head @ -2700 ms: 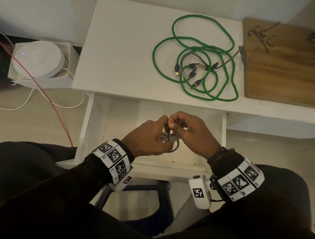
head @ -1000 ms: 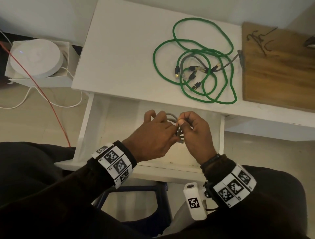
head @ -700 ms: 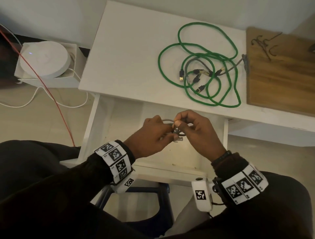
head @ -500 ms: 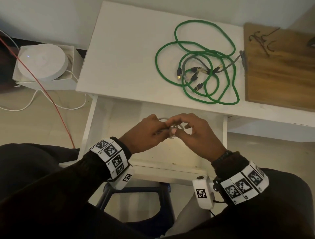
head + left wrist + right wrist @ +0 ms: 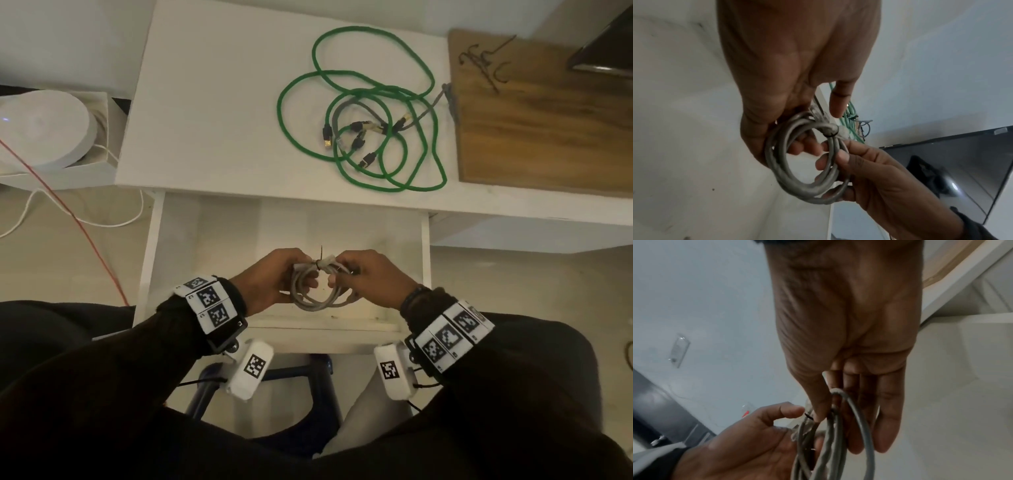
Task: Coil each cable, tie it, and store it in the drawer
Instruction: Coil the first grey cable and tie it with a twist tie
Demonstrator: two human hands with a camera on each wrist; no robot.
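Observation:
A small grey cable coil [image 5: 317,296] hangs between both hands over the open white drawer [image 5: 212,240]. A black tie [image 5: 320,263] circles its top, with the tail sticking up. My left hand [image 5: 301,279] grips the coil's left side, fingers curled through the loop [image 5: 809,162]. Just right of the tie, my right hand [image 5: 339,277] pinches the strands [image 5: 838,434] between thumb and fingers. The tie [image 5: 831,134] sits beside a clear plug. On the table lies a loose green cable [image 5: 359,113] tangled with another grey cable [image 5: 346,106].
A wooden board [image 5: 541,130] at the table's right holds several black ties [image 5: 486,61]. A white round device [image 5: 41,126] sits in a box on the floor at left, with a red wire [image 5: 75,219] crossing the floor. A dark screen [image 5: 962,162] shows in the left wrist view.
The hands were bunched together at the coil's top; now they have drawn slightly apart and the coil shows between them with the black tie around it.

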